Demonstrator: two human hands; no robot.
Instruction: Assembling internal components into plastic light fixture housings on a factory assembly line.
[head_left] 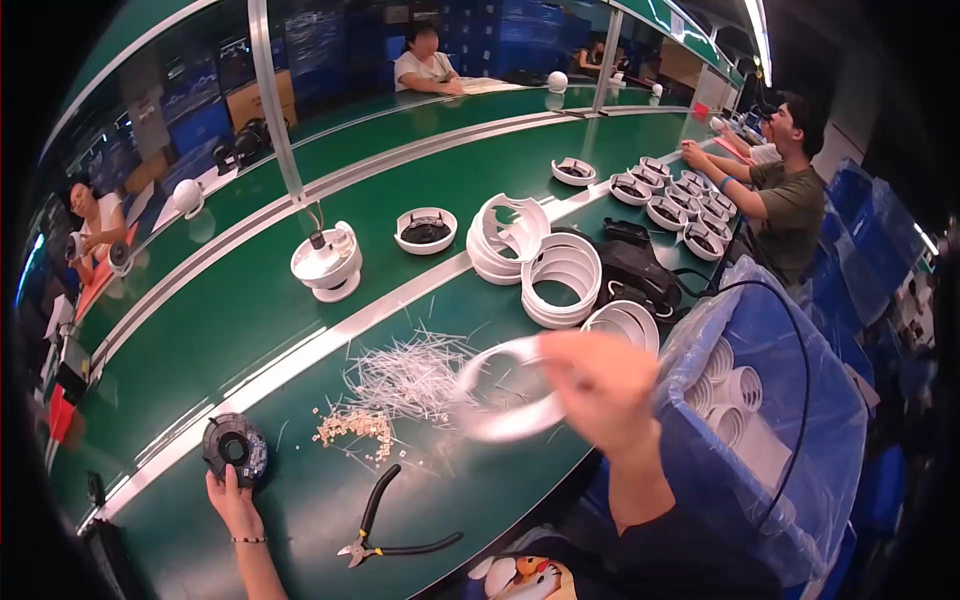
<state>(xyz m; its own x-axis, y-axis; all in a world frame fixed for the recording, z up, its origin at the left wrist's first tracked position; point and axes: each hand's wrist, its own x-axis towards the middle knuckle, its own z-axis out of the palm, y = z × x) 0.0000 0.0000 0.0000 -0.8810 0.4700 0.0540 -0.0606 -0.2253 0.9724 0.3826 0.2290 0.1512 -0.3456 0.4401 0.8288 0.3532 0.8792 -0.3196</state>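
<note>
My left hand (236, 508) is closed on a round black part (215, 445) with a hole in its middle and a circuit board on one side. Slightly blurred, my right hand (608, 385) grips a white plastic ring (505, 428) by its right edge, above the bench. Beneath and beside that ring lies a pile of thin white cable ties (405, 375). Small beige pieces (355, 430) are scattered just in front of the pile. Between my hands, diagonal cutters (372, 520) with black handles rest with their handles spread.
White rings (562, 280) are stacked beyond my right hand, near a black bag (640, 275). A blue-lined bin (800, 400) holding white parts stands at right. White housings (333, 265) sit on the green conveyor (240, 330). A co-worker (790, 200) sits at far right.
</note>
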